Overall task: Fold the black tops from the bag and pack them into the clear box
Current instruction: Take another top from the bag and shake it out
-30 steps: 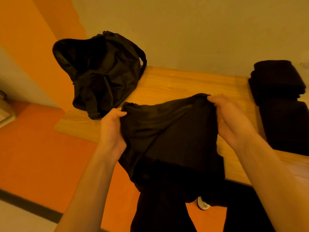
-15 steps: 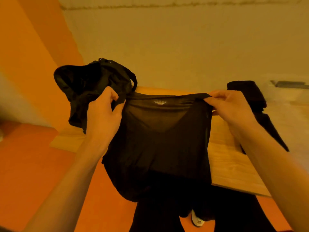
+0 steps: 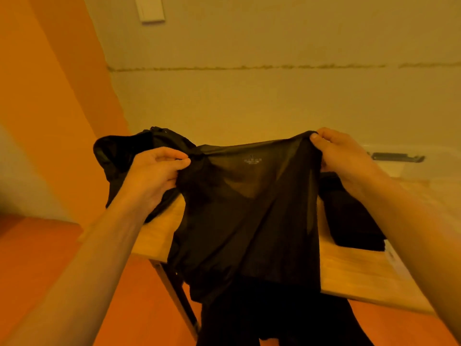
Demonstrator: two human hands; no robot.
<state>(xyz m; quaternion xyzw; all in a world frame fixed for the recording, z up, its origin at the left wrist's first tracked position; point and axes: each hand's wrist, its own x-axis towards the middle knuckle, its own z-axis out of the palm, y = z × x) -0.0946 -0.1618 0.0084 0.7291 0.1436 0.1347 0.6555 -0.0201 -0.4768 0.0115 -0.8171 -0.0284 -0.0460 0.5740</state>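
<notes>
One view only: head-worn wide-angle, facing forward and slightly down over the desk (image 3: 354, 273) toward the back wall (image 3: 274, 101). Near range; left hand (image 3: 154, 176) and right hand (image 3: 349, 161) sit close before the lens, mid-frame.

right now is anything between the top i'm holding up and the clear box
Yes: a pile of folded black clothes lies on the table right of the black top, in front of the clear box. Carried above it, nothing else visible blocks the way.
</notes>
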